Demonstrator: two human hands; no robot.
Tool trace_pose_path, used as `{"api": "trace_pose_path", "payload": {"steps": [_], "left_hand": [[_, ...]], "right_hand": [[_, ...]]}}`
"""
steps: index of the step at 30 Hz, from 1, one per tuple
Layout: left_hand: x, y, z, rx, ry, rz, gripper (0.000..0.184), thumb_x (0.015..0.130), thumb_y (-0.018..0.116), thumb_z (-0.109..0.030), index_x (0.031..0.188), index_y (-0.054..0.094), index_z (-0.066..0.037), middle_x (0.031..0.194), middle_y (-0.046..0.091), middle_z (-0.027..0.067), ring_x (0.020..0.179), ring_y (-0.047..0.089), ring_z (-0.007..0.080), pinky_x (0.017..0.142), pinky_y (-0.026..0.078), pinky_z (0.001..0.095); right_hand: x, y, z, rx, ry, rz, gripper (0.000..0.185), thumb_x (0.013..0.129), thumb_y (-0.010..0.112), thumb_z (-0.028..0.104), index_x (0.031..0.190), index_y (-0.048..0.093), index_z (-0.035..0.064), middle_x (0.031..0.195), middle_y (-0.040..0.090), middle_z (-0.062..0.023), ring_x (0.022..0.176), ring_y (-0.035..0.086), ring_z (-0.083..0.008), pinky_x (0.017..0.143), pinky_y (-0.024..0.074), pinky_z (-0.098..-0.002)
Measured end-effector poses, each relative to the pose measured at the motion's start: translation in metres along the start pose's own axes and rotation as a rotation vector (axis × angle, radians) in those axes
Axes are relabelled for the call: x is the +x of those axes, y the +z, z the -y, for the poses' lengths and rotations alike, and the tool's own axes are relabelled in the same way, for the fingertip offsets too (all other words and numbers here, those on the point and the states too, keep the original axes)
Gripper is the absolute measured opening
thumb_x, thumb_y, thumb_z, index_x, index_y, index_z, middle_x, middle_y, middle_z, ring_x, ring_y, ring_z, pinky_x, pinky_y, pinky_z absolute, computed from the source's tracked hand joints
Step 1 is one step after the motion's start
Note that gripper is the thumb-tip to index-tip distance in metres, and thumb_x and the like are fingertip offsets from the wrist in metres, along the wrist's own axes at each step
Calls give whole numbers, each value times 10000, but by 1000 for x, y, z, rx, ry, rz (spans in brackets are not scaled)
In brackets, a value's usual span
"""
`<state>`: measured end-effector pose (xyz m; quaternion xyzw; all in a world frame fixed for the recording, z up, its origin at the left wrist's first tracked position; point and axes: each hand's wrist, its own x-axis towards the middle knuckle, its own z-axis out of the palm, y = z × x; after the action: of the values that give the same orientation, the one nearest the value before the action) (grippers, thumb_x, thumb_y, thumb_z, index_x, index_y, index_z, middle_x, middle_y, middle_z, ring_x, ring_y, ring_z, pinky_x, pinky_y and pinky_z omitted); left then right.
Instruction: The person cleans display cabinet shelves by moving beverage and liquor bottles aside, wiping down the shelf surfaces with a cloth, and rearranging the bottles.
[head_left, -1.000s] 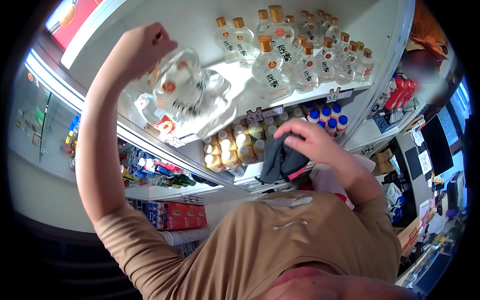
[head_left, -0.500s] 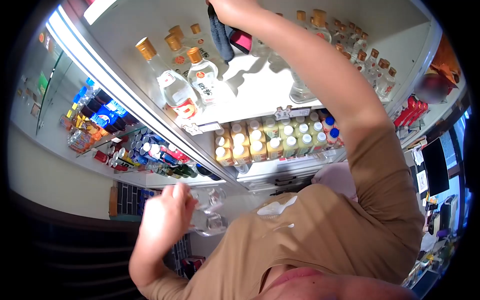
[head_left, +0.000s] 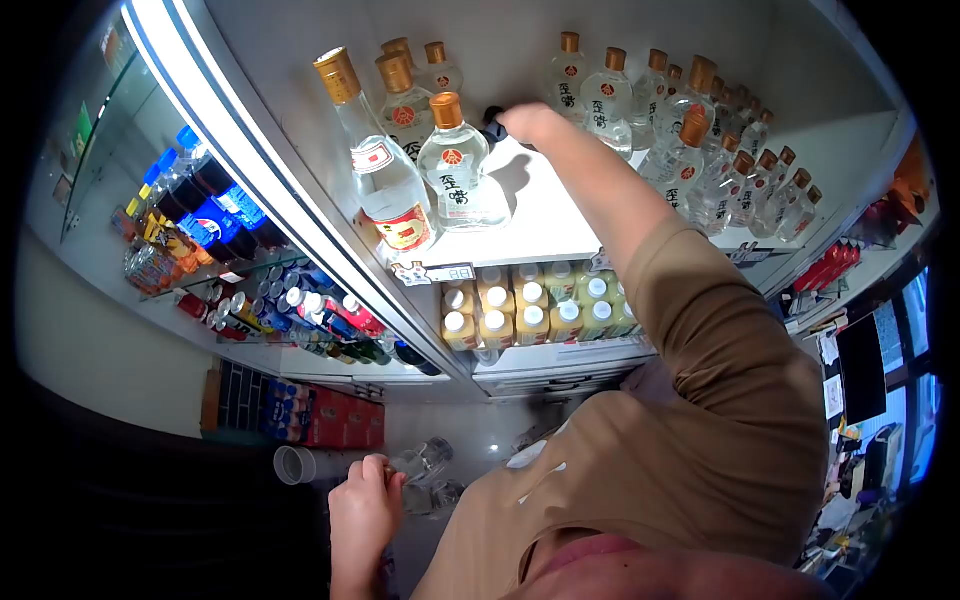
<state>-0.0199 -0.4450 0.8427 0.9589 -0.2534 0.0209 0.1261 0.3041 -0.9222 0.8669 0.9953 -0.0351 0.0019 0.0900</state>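
My left hand (head_left: 366, 505) is low at the lower left, fingers closed on the necks of clear glass bottles (head_left: 425, 462) that hang out beside my shirt. Up on the white shelf (head_left: 545, 205), my right hand (head_left: 525, 125) reaches to the back, closed on a dark cloth (head_left: 495, 122), most of which is hidden. Just left of the cloth stands a clear gold-capped bottle (head_left: 455, 175), with a taller red-labelled bottle (head_left: 390, 185) beside it and others behind. To the right of my right hand are more upright gold-capped bottles (head_left: 607, 100).
Below the shelf are rows of white-capped juice bottles (head_left: 533, 322). A lit cabinet edge (head_left: 260, 180) separates them from drinks and cans (head_left: 215, 215) at the left. Red cartons (head_left: 343, 418) and a clear plastic cup (head_left: 295, 465) are lower left. A monitor (head_left: 860, 370) is at the right.
My left hand has carried the bottles from the shelf down to the lower left. My right hand has moved from in front of my chest up onto the shelf with the cloth.
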Motion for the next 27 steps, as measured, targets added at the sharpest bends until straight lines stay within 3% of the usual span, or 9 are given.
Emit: {"api": "trace_pose_path", "payload": {"steps": [4, 10, 16, 19, 21, 22, 23, 25, 27], "left_hand": [[5, 4, 5, 15, -18, 0, 260, 750, 700, -163, 923, 538, -57, 762, 596, 134, 606, 605, 333, 527, 484, 408], [10, 5, 11, -20, 14, -49, 250, 747, 700, -146, 917, 537, -60, 770, 600, 133, 618, 607, 334, 530, 482, 407], [15, 7, 14, -15, 39, -5, 250, 757, 692, -150, 927, 534, -58, 782, 604, 138, 628, 608, 339, 534, 480, 413], [19, 8, 15, -34, 75, -6, 247, 761, 688, -154, 927, 534, -56, 780, 603, 140, 627, 606, 340, 531, 476, 416], [22, 10, 15, -42, 95, 1, 248, 762, 688, -156, 928, 534, -55, 781, 604, 140, 629, 607, 340, 532, 476, 417], [24, 11, 15, -47, 103, 2, 249, 762, 688, -156, 929, 534, -55, 781, 604, 140, 630, 607, 339, 533, 476, 417], [25, 12, 15, -51, 109, -1, 249, 762, 688, -156, 930, 534, -55, 782, 604, 140, 630, 607, 338, 532, 476, 416], [27, 14, 16, -63, 115, -6, 250, 763, 688, -156, 931, 534, -54, 783, 603, 140, 631, 608, 336, 530, 477, 414], [28, 14, 15, -81, 107, -11, 246, 755, 695, -132, 925, 536, -54, 788, 611, 150, 641, 607, 349, 542, 478, 410]], "right_hand": [[-8, -11, 6, -95, 159, 78, 277, 861, 511, 172, 1082, 655, 88, 1156, 621, -72, 1055, 597, -247, 873, 474, -360], [-27, -14, -10, -286, 216, 96, 269, 826, 564, 126, 1074, 663, 93, 1152, 626, -76, 1067, 594, -241, 839, 479, -340], [15, 33, -33, -75, 248, 129, 391, 833, 521, 67, 1216, 571, 122, 1081, 643, -72, 979, 624, -264, 779, 489, -365], [-24, -14, -8, 157, 206, 310, 505, 826, 461, 5, 1287, 513, 204, 1094, 629, -85, 992, 615, -277, 788, 493, -366], [-16, -12, -7, 321, 227, 340, 608, 785, 458, -43, 1294, 507, 287, 1205, 580, -98, 1055, 583, -282, 841, 478, -356], [-13, -12, -9, 255, 124, 289, 675, 741, 493, -51, 1314, 488, 307, 1306, 514, -100, 1106, 547, -280, 881, 450, -362], [-21, -21, -8, 199, 32, 319, 536, 774, 509, -2, 1253, 552, 233, 1289, 524, -90, 1084, 558, -269, 847, 465, -384], [-34, -42, -3, 180, 23, 445, 637, 736, 523, -56, 1286, 521, 266, 1375, 447, -76, 1189, 489, -282, 900, 441, -410], [-29, -31, -8, 165, 31, 422, 595, 775, 544, -4, 1294, 510, 286, 1370, 456, -68, 1192, 486, -281, 910, 434, -417]]}}
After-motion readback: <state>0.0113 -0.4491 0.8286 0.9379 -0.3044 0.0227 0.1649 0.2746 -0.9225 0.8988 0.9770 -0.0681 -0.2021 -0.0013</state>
